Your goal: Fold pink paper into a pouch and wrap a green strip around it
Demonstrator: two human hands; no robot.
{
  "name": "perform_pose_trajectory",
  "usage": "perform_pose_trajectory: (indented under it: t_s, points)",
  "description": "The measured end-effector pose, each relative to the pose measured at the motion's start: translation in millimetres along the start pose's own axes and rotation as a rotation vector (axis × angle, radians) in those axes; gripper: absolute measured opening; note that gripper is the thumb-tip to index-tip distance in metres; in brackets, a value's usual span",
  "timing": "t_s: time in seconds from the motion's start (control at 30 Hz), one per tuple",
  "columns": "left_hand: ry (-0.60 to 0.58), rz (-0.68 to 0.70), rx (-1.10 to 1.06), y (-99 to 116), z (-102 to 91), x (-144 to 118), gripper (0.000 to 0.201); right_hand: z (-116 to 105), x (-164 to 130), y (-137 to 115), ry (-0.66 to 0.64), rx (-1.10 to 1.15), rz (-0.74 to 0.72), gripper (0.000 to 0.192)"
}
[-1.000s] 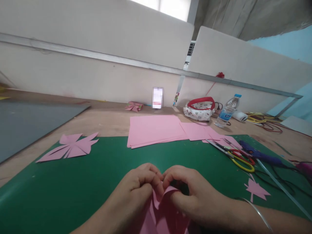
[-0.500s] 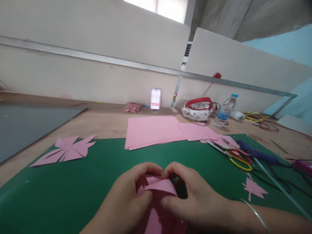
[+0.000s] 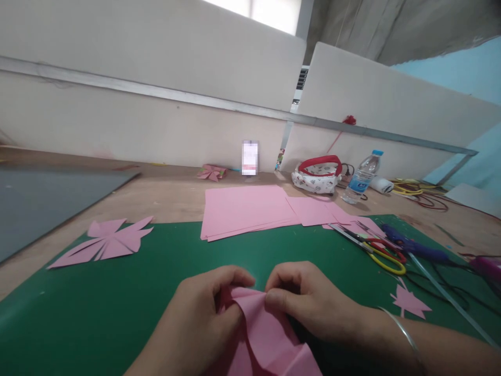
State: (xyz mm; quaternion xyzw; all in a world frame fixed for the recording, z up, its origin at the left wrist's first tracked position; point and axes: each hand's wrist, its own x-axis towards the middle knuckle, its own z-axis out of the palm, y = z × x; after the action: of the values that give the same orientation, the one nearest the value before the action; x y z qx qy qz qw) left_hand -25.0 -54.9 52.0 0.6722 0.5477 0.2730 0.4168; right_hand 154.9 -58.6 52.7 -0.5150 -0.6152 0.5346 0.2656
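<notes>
Far left on the green mat: a cut pink shape, flat, well apart from the work. Left hand curled, pinching the pink paper at its top fold, low in the middle of the mat. Right hand pinching the same fold, just beside. Better to press evenly and keep edges aligned. Scissors farther right.

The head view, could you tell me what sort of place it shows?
Probably a paper-craft workbench: a green cutting mat, a stack of pink paper, scissors, with both hands folding a pink sheet.
</notes>
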Motion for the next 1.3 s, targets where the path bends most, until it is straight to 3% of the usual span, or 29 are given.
perform_pose_trajectory:
  t_s: [0.23,0.33,0.4,0.53,0.63,0.83,1.0,1.07,1.2,1.3]
  points:
    - [-0.169,-0.021,-0.078,2,-5.8,0,0.029,-1,-1,1,-0.056,-0.101,-0.036,0.009]
    - [-0.119,-0.072,-0.152,4,-7.8,-1,0.033,-1,-2,0,-0.01,-0.131,-0.035,0.015]
    - [-0.108,-0.085,-0.09,7,-7.1,-1,0.03,0,-3,1,-0.002,-0.154,-0.056,0.016]
    - [-0.203,-0.089,0.055,9,-3.4,-2,0.02,2,-3,5,-0.055,-0.224,-0.106,0.014]
    - [-0.238,-0.113,-0.01,6,-3.8,0,0.02,2,-3,7,-0.111,-0.213,-0.075,0.013]
    - [-0.307,-0.135,-0.22,-1,-6.5,2,0.029,-2,-3,5,-0.057,-0.243,-0.115,0.008]
    - [-0.25,-0.085,-0.118,-3,-1.7,2,0.054,0,-1,6,-0.19,-0.162,-0.059,0.016]
    - [-0.19,-0.088,-0.091,-2,-3.1,3,0.053,1,0,5,-0.125,-0.169,-0.074,0.016]
    - [0.106,-0.043,-0.017,1,-11.0,5,0.052,0,5,3,0.108,-0.096,-0.04,0.008]
    - [0.271,0.008,0.134,4,-11.1,1,0.051,-3,7,6,0.172,0.006,-0.057,0.009]
